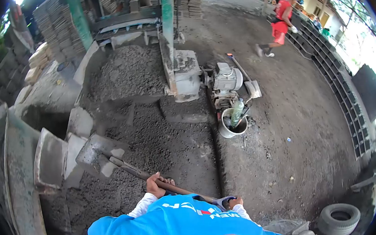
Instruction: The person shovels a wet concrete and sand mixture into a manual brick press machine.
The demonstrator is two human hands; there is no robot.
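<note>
You've got the shovel (111, 158) in both hands, and the split grip looks made for leverage. Your left hand (158, 186) is well down the shaft, fingers wrapped over it from above, clenched on the wood. Your right hand (234, 202) is back at the D-handle, closed on it close to your chest, though your blue shirt (175, 226) hides part of it.

The blade is out front-left, its flat face tilted up toward you and caked w/ grey mix. It sits over the dark wet gravel heap (154, 138), just beside the slanted concrete slabs (50, 158) that edge the mixer trough (10, 178) on your left. The shaft runs diagonally from lower right up to the blade, so the load end stays low, near the pile.

Pose: left arm reaches fwd and down, white sleeve showing at the wrist; right arm is bent, elbow tucked. You're bent over the pile, looking nearly straight down.

A 2nd shovel (245, 79) lies on the floor by the motor (227, 80), w/ a pail (232, 124) holding a green bottle next to it. Another person in red (280, 24) walks off along the row of blocks (337, 82). An old tyre (340, 218) lies at lower right.
</note>
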